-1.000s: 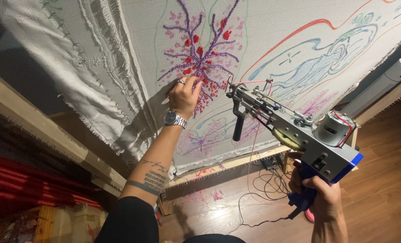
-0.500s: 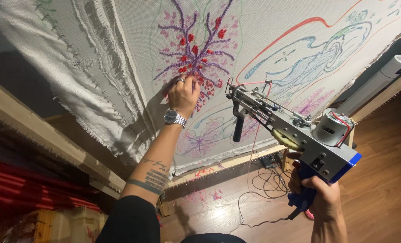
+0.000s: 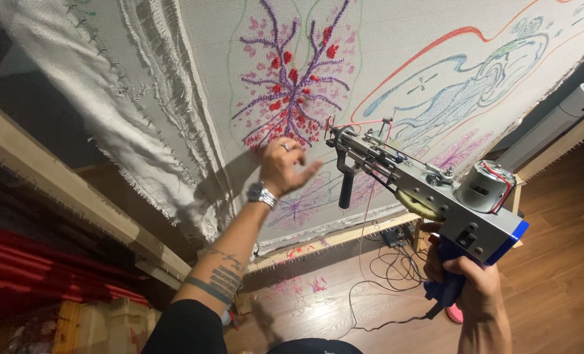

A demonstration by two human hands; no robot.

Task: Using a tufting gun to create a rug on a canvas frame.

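Fingers [image 3: 303, 164] of our left hand [image 3: 282, 167] spread loose near the tufting gun [image 3: 429, 193] needle, right hand [image 3: 470, 283] gripping its handle; we risk a jab.

Tufting gun [image 3: 429, 196]: matt grey metal body, glossy blue plastic grip, bare metal motor can. Backing cloth [image 3: 193, 59]: coarse off-white weave, frayed at its left edge, with nubbly purple and red yarn tufts [image 3: 292, 98]. Frame [image 3: 56, 190]: unfinished pale wood. Floor [image 3: 554, 262]: smooth brown wood, satin sheen. Wristwatch [image 3: 262, 194]: polished metal.
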